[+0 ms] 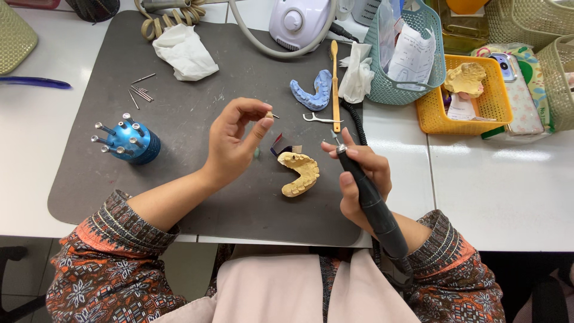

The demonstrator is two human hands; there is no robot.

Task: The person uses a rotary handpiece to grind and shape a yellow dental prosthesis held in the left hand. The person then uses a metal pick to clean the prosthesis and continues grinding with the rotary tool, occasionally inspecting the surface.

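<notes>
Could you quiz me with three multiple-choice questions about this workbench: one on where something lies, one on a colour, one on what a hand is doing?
1. Where is the yellow dental cast?
A. on the grey mat, between the hands
B. inside the teal basket
C. on the floor

2. What colour is the round bur holder?
A. red
B. blue
C. green

3. What is the right hand doing?
A. resting flat and empty
B. gripping a dark handpiece
C. holding a cup

Answers: 1 A, the cast rests on the mat between both hands. 2 B, its body is shiny blue. 3 B, fingers wrap the dark tool while the left hand pinches a small piece.
</notes>
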